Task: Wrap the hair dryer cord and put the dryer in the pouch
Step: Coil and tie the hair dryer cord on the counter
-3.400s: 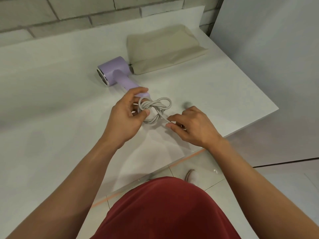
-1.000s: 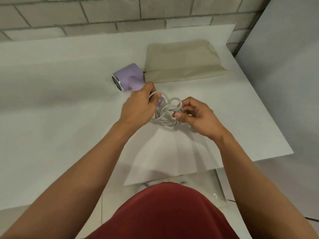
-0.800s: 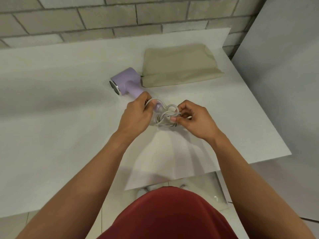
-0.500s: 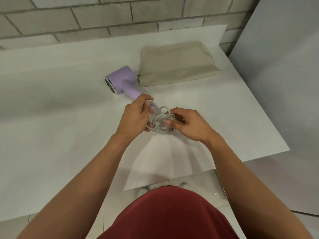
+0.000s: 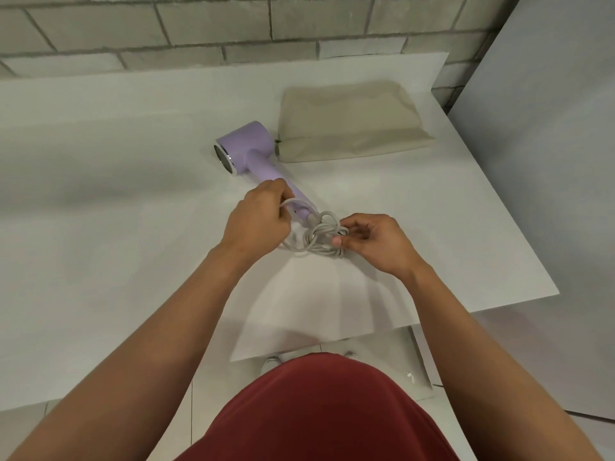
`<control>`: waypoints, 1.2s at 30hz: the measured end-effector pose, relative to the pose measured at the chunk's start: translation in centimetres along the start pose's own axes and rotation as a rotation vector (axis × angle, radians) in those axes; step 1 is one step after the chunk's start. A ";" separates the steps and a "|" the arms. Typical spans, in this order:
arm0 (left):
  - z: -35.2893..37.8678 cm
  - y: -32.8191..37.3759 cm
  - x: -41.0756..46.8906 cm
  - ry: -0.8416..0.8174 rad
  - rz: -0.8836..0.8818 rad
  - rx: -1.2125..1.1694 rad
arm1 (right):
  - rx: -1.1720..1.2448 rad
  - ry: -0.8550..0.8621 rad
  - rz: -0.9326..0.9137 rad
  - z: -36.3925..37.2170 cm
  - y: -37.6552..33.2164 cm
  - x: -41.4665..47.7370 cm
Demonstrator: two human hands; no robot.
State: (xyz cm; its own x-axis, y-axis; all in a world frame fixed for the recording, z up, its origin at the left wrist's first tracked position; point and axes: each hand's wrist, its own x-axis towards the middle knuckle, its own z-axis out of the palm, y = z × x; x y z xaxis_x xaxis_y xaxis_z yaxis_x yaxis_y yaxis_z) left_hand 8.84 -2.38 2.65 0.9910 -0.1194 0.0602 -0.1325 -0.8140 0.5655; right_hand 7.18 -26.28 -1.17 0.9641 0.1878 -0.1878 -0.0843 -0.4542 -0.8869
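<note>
Loose tail of the cord (image 5: 316, 239) now gathered into a tight bundle beside the dryer (image 5: 248, 151) handle. The left hand (image 5: 259, 221) grips a loop; the right hand (image 5: 376, 242) pinches the bundle. Wrapping looks nearly done; pouch (image 5: 349, 121) untouched.

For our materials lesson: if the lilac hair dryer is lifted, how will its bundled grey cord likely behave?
Probably floppy: the cord lies in soft, uneven loops. It would likely dangle from the hair dryer handle. No tie shows, so it may unravel when released.
</note>
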 end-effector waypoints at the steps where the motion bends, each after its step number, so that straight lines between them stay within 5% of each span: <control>1: -0.1 0.1 0.1 -0.001 0.076 0.095 | 0.002 0.005 0.003 0.1 0.0 0.0; 6: 0.0 0.8 2.0 -0.059 0.605 0.432 | 0.068 0.020 -0.017 0.4 -0.8 0.0; 9: 0.0 1.1 2.9 -0.074 0.715 0.504 | 0.095 0.046 -0.019 0.4 -1.0 -0.2; 23: -0.3 0.0 1.9 0.152 0.467 0.347 | 0.157 0.090 0.076 0.4 -1.1 -0.8; 36: 1.0 0.9 1.0 -0.066 0.431 0.366 | 0.116 0.152 0.081 1.6 -0.7 -0.7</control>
State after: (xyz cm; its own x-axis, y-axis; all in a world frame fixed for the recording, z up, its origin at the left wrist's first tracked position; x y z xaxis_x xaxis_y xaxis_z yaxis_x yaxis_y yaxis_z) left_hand 9.70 -3.79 2.44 0.8444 -0.5100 0.1640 -0.5339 -0.8264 0.1787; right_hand 6.14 -24.70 -1.15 0.9792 0.0175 -0.2022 -0.1827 -0.3579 -0.9157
